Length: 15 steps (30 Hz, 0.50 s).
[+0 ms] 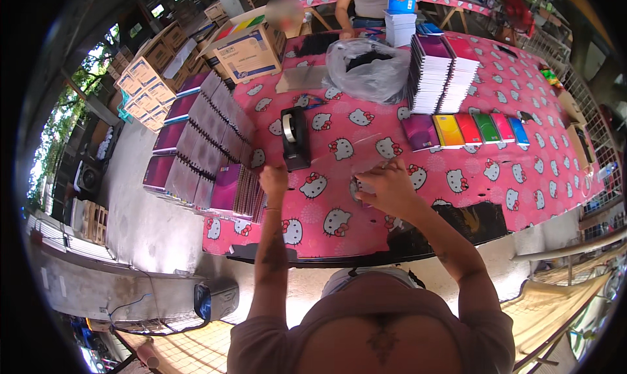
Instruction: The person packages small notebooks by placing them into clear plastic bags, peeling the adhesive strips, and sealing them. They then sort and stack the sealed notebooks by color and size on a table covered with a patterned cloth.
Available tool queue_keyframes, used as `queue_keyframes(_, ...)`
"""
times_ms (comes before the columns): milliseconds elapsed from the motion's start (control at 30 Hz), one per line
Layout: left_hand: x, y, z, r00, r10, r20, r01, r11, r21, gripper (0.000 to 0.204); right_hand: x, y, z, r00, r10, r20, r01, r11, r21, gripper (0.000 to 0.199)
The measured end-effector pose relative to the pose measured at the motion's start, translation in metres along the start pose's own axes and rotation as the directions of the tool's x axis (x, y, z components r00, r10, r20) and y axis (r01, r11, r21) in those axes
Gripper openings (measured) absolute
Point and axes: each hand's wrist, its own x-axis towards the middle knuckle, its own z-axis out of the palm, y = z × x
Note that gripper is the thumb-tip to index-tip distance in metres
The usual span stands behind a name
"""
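Note:
My left hand (273,180) is closed in front of the tape dispenser, beside the spiral notebook stacks; whatever it may hold is hidden. My right hand (390,186) is low over the table with bent fingers and thumb around a bit of clear plastic (355,187). The plastic is thin and see-through, and its full outline is hard to make out. Just beyond my left hand stands the black tape dispenser (297,142) with a roll of tape. Purple-covered spiral notebooks (225,186) are piled up at the left table edge.
Colored notebooks (448,131) lie in a row at right. Behind them rise two tall notebook stacks (431,70). A clear plastic bag (369,73) and a cardboard box (247,52) are farther back. Across the pink patterned table (336,222), another person (372,5) touches a blue-topped stack.

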Motion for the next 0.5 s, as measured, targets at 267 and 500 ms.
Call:
queue_keyframes(267, -0.067, 0.172, -0.065, 0.541, 0.695, 0.473, -0.058, 0.593, -0.803, 0.029, -0.009, 0.016, 0.007, 0.997, -0.033, -0.073, 0.035, 0.999, 0.027, 0.039)
queue_keyframes(500, -0.046, 0.166, -0.058, 0.514, 0.788, 0.34, -0.348, 0.553, -0.757, 0.017, -0.013, 0.03, -0.043, 0.983, 0.176, -0.059, -0.167, 0.977, 0.131, 0.052)
